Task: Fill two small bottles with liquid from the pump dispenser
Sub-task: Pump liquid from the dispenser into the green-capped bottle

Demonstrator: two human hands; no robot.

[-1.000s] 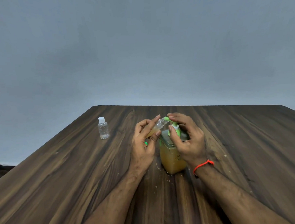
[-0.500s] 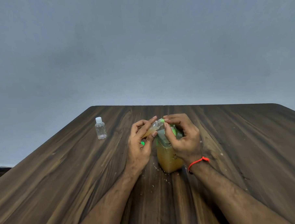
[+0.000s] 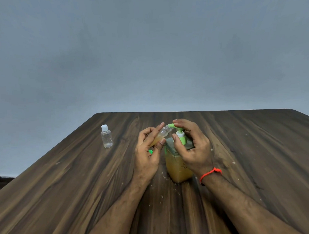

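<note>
Two hands work at centre frame, nearest first. Right hand (image 3: 192, 147) curls round the pump (image 3: 179, 135); its green head has risen since the half-second-earlier frame, so another stroke probably follows. Left hand (image 3: 148, 152) pinches a tilted clear bottle (image 3: 160, 135), partly amber-filled, mouth at the spout. Beyond, upper left, a capped empty bottle (image 3: 106, 138) stands on the woodgrain table (image 3: 64, 182).

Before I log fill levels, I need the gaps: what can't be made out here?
Head view only:
- Held small bottle: fill level, covered by left hand fingers.
- Pump dispenser: right side, behind right hand.
- Green cap: mostly hidden by the left hand.
- Capped clear bottle: contents too small to judge.
</note>
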